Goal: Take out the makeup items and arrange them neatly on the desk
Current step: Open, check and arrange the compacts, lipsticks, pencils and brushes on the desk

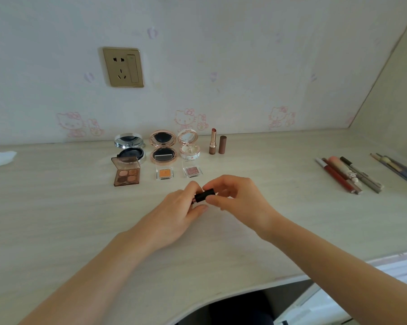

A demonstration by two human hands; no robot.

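**Head view: both hands on one black tube over the desk**

Pale desk [57, 219] spanning the frame. Left hand [176, 214] and right hand [240, 198] at centre, both pinching a small black lipstick tube [204, 195], held level just above the desktop. Behind, near the wall: three open compacts [163, 146], an eyeshadow palette [126, 173], an uncapped lipstick [213, 141]. Far right: pencils [347, 174].
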